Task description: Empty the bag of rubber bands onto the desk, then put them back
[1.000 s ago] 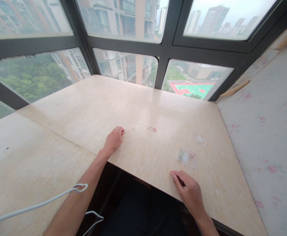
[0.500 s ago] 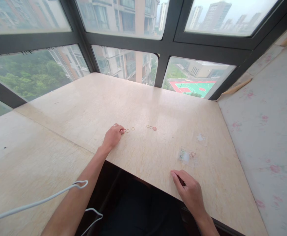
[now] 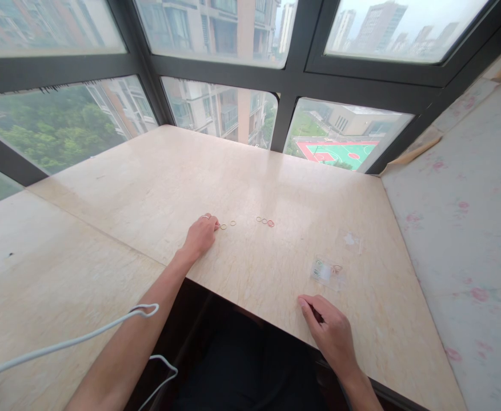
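Observation:
My left hand (image 3: 201,235) rests on the beige marble counter (image 3: 156,171), fingers curled together, fingertips at the left end of a row of small thin rings (image 3: 228,224). Whether it pinches one is too small to make out. A second group of rings (image 3: 264,221), one of them red, lies a little to the right. My right hand (image 3: 329,330) lies near the counter's front edge with fingers loosely curled; something dark shows under them. Just beyond it sits a small clear plastic bag (image 3: 326,272) with a label and rings inside.
Another clear scrap of plastic (image 3: 349,240) lies farther back on the right. Dark-framed windows (image 3: 293,85) wall the counter's far sides. A floral-patterned surface (image 3: 468,217) borders it on the right. A white cable (image 3: 74,341) runs across my left forearm.
My left hand has shifted slightly at the left end of the ring row; a ring now shows by its knuckle. The right hand has stayed put.

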Motion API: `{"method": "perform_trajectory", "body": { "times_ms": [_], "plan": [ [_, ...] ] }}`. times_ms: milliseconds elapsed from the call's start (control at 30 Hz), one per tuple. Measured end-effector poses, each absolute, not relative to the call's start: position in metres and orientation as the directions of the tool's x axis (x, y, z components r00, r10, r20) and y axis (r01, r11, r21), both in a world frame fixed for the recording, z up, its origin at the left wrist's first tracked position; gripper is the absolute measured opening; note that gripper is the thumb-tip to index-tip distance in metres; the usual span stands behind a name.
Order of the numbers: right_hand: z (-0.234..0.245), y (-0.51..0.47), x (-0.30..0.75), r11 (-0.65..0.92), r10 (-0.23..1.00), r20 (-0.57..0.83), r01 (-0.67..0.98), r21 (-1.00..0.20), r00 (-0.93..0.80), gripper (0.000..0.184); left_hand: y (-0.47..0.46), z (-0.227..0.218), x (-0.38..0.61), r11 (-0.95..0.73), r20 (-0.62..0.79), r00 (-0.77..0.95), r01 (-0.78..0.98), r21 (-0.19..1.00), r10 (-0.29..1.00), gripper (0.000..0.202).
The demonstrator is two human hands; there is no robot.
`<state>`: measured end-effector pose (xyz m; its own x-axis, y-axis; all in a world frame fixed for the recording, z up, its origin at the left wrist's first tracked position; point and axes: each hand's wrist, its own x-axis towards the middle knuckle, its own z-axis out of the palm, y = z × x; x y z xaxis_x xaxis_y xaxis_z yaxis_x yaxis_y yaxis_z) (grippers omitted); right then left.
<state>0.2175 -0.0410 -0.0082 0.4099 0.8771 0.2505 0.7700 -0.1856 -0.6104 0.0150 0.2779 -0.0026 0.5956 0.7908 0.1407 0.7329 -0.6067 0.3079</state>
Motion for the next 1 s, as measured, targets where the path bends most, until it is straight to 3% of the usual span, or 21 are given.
{"method": "perform_trajectory", "body": {
  "times_ms": [133, 200, 267, 333, 400, 500, 600, 700, 833, 1000],
  "plan": [
    [-0.008, -0.041, 0.217, -0.185, 0.877, 0.245, 0.76, -0.622, 0.414, 0.03, 0.275, -0.002, 0.014, -0.591, 0.164, 0.573, 0.733, 0.336, 0.803, 0.017],
    [-0.007, -0.041, 0.217, -0.192, 0.873, 0.225, 0.731, -0.655, 0.432, 0.03, 0.269, 0.001, 0.011, -0.532, 0.214, 0.491, 0.723, 0.441, 0.845, 0.014],
    [-0.005, -0.04, 0.217, -0.204, 0.86, 0.188, 0.657, -0.726, 0.475, 0.03, 0.26, 0.005, 0.009, -0.422, 0.231, 0.361, 0.659, 0.622, 0.904, 0.011],
    [0.0, -0.036, 0.215, -0.203, 0.842, 0.145, 0.553, -0.808, 0.52, 0.03, 0.247, 0.008, 0.008, -0.274, 0.139, 0.288, 0.506, 0.818, 0.948, 0.013],
    [0.008, -0.026, 0.212, -0.174, 0.838, 0.127, 0.482, -0.859, 0.53, 0.03, 0.232, 0.011, 0.01, -0.088, -0.003, 0.333, 0.261, 0.961, 0.943, 0.019],
    [0.025, 0.002, 0.21, -0.095, 0.86, 0.177, 0.492, -0.865, 0.478, 0.028, 0.209, 0.012, 0.016, 0.112, -0.08, 0.434, -0.05, 0.992, 0.898, 0.029],
    [0.041, 0.046, 0.215, -0.047, 0.876, 0.225, 0.54, -0.841, 0.426, 0.027, 0.189, 0.011, 0.022, 0.221, -0.088, 0.507, -0.208, 0.953, 0.858, 0.034],
    [0.048, 0.098, 0.23, -0.064, 0.915, 0.227, 0.674, -0.736, 0.335, 0.025, 0.176, 0.007, 0.027, 0.304, -0.111, 0.546, -0.278, 0.911, 0.83, 0.035],
    [0.045, 0.154, 0.251, -0.124, 0.98, 0.087, 0.885, -0.449, 0.181, 0.025, 0.171, -0.002, 0.035, 0.344, -0.135, 0.573, -0.273, 0.898, 0.808, 0.038],
    [0.04, 0.183, 0.257, -0.14, 0.99, -0.026, 0.976, -0.168, 0.138, 0.029, 0.175, -0.011, 0.048, 0.323, -0.161, 0.489, -0.267, 0.908, 0.857, 0.035]
  ]
}}
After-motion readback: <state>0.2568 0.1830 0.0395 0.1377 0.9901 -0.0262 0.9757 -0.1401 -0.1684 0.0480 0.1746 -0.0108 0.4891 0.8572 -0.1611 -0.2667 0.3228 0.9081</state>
